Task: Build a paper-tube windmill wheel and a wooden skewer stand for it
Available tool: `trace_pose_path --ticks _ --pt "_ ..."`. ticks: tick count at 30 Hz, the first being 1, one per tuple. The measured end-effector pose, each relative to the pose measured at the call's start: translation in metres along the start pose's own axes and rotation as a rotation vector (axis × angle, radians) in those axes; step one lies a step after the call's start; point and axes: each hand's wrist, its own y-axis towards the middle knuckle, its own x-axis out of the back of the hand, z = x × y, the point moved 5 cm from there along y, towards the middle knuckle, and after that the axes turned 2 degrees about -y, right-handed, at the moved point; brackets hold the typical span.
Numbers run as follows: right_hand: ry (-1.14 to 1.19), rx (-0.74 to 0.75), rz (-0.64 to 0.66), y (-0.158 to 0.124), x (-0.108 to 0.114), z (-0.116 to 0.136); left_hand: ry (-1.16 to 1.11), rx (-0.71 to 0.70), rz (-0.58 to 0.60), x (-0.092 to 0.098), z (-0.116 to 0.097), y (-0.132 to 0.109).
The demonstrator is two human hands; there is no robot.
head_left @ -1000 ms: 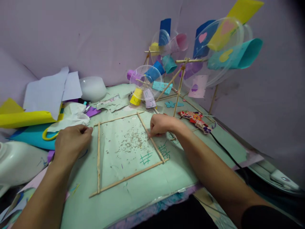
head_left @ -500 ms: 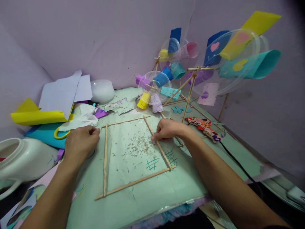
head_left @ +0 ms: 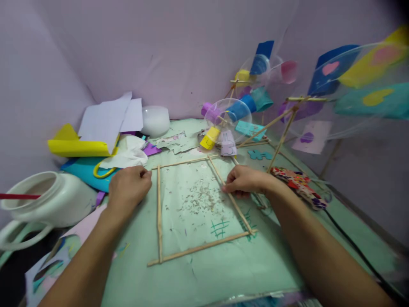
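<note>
Four-sided, a frame of thin wooden sticks lies flat on the pale green table. My right hand is closed at the frame's right stick, the thumb and curled fingers against its upper half. Just outside the left stick, my left hand is closed with fingers curled; whether it holds anything is hidden. Small brown crumbs are scattered inside the frame, near green pen marks.
Pinwheel-like models with clear plastic discs and coloured paper stand at the back right. A patterned cloth-like piece with a black cord lies at right. At left are a white jug, yellow-handled scissors and paper sheets.
The camera view has turned left, so everything appears shifted right. Both hands keep nearly the same places beside the stick frame, which looks unchanged.
</note>
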Motion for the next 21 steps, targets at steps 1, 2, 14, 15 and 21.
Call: trace_pose_path --ticks 1,2,14,15,21 --pt "0.000 -0.012 0.013 0.001 -0.001 -0.001 -0.004 -0.005 0.005 -0.001 0.001 0.001" --pt "-0.001 -0.020 0.030 0.002 -0.003 -0.002 -0.005 -0.017 0.030 -0.002 0.003 0.002" --pt "0.020 -0.041 0.045 -0.001 -0.011 -0.017 -0.014 -0.147 0.660 -0.016 -0.008 -0.020" --pt "0.042 -0.033 0.035 -0.003 -0.013 -0.018 -0.016 -0.143 0.676 -0.018 -0.009 -0.020" --pt "0.038 0.007 -0.061 -0.007 -0.023 -0.029 -0.030 -0.119 0.640 -0.026 -0.009 -0.018"
